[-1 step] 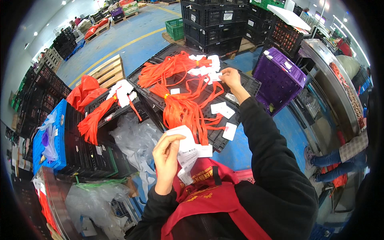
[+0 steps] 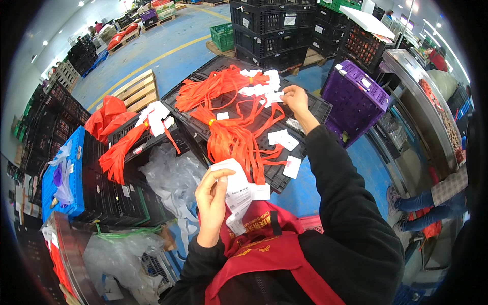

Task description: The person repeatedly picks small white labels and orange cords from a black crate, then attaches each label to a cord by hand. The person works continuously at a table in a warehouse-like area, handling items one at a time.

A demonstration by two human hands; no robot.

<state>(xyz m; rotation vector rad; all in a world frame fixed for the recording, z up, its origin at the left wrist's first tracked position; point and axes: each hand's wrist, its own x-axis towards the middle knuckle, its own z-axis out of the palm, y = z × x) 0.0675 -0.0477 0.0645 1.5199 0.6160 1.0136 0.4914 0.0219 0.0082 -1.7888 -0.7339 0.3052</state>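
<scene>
Pinching a printed paper strip in the left hand, lower centre, print facing up, probably for reading. Apparently pinching a white tag by its edge in the right hand, upper right of centre. With red straps laid across a black crate mid-frame, banded presumably against tangling.

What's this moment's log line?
left hand: holds white paper strip; right hand: at white rectangular tags; flat red-orange ribbons: on black plastic crate

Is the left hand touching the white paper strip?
Touching: the head view shows the left hand pinching the white paper strip between thumb and fingers.
</scene>
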